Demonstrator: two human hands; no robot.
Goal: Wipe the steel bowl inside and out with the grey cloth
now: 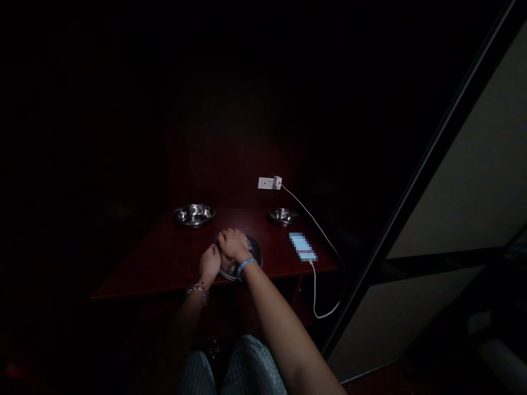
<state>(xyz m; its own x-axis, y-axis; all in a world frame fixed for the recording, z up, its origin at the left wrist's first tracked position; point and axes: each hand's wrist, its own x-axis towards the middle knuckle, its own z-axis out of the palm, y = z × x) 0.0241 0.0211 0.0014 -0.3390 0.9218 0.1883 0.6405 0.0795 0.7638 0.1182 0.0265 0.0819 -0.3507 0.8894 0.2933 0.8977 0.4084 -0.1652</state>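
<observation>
A shiny round steel dish (256, 253) lies near the front edge of the dark red table. My left hand (209, 264) is closed at the dish's left edge, its fingers curled in at the rim. Over the dish reaches my right hand (234, 244), with fingers bent down and close together beside the left one. What lies under the right fingers is hidden. A brownish patch shows below them in the dish; I cannot tell whether it is a reflection or contents.
On the table (152, 263) stand a larger steel bowl (194, 224) at back left and a smaller steel bowl (284, 219) at back right. A phone (303, 247) lies at right, its white cable (315, 291) looping past the table edge to a wall socket (265, 183).
</observation>
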